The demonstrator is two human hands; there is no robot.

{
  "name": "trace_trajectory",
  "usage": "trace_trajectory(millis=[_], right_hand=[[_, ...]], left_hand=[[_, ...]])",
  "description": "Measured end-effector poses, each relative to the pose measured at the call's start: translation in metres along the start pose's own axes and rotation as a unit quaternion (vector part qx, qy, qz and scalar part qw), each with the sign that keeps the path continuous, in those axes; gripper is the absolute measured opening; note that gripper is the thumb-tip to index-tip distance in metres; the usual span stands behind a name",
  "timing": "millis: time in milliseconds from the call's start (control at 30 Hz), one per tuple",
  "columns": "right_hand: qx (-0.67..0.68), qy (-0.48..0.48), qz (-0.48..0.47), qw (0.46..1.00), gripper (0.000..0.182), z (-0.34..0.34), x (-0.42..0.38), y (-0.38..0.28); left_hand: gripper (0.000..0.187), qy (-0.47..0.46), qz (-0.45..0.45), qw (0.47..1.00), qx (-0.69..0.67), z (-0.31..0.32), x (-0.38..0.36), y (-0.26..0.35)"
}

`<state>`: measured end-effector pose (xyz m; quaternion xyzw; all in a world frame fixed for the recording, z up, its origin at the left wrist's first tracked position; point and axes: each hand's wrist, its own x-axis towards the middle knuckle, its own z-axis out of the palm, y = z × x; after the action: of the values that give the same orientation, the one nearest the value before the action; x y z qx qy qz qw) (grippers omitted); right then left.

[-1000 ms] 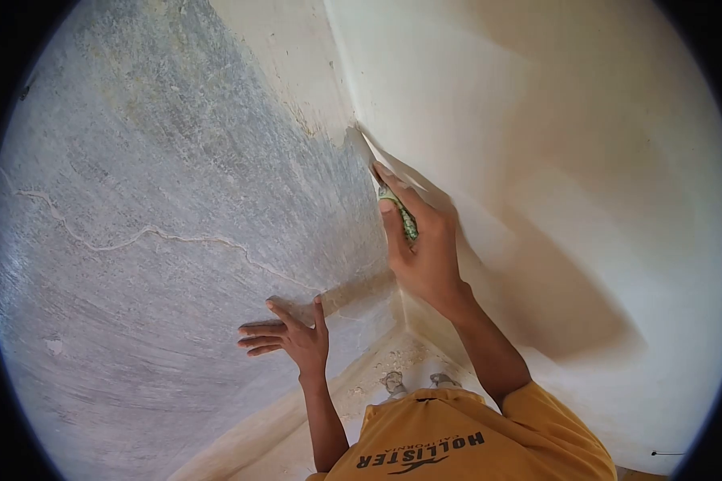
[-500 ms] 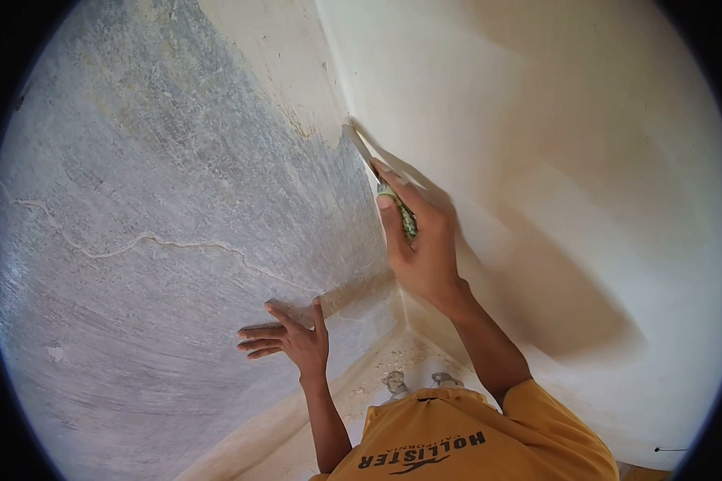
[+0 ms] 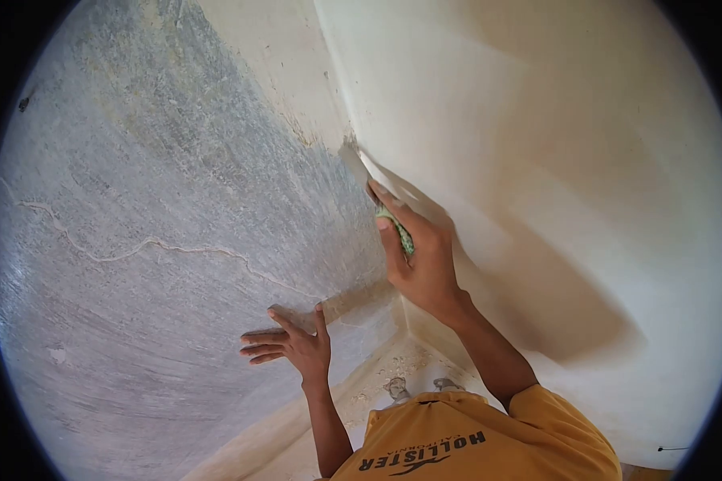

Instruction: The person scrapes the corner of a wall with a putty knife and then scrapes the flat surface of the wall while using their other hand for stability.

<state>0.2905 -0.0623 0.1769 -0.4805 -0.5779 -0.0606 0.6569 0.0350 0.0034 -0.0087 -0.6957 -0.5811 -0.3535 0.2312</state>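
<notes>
My right hand (image 3: 425, 260) is wrapped round the patterned green handle of a scraper (image 3: 355, 160). The scraper's flat metal blade reaches up into the corner where the two walls meet, near the lower end of a pale unscraped strip (image 3: 277, 68). Fingers spread, my left hand (image 3: 303, 349) rests against the grey scraped wall (image 3: 176, 184), lower down and to the left. It holds nothing. Just above the blade tip, a small rough dark patch shows in the corner.
A smooth cream wall (image 3: 586, 160) rises on the right, with my arm's shadow on it. One long pale crack (image 3: 148, 240) crosses the grey wall. Crumbs of debris (image 3: 409, 357) lie on the floor by my feet at the corner's base.
My right hand and the scraper have moved slightly down along the corner, and the blade now shows broader. The rough patch above its tip has come into view. My left hand has barely shifted.
</notes>
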Motion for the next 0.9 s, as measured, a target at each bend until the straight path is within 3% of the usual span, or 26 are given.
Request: trace_trajectory(millis=[267, 667, 800, 900], right_hand=[[-0.020, -0.040, 0.039, 0.998, 0.046, -0.006, -0.007, -0.003], [-0.028, 0.017, -0.023, 0.999, 0.045, 0.002, 0.013, -0.004], [-0.028, -0.033, 0.041, 0.998, 0.044, -0.003, -0.003, -0.006], [-0.043, -0.005, -0.005, 0.999, 0.044, -0.001, 0.006, -0.005]], left_hand=[[0.117, -0.001, -0.002, 1.000, 0.002, -0.001, 0.000, 0.001], [0.118, 0.008, 0.008, 1.000, 0.010, -0.001, 0.000, 0.001], [0.118, 0.004, 0.003, 1.000, 0.003, 0.000, -0.002, 0.000], [0.118, 0.004, 0.001, 1.000, 0.004, 0.001, -0.001, 0.001]])
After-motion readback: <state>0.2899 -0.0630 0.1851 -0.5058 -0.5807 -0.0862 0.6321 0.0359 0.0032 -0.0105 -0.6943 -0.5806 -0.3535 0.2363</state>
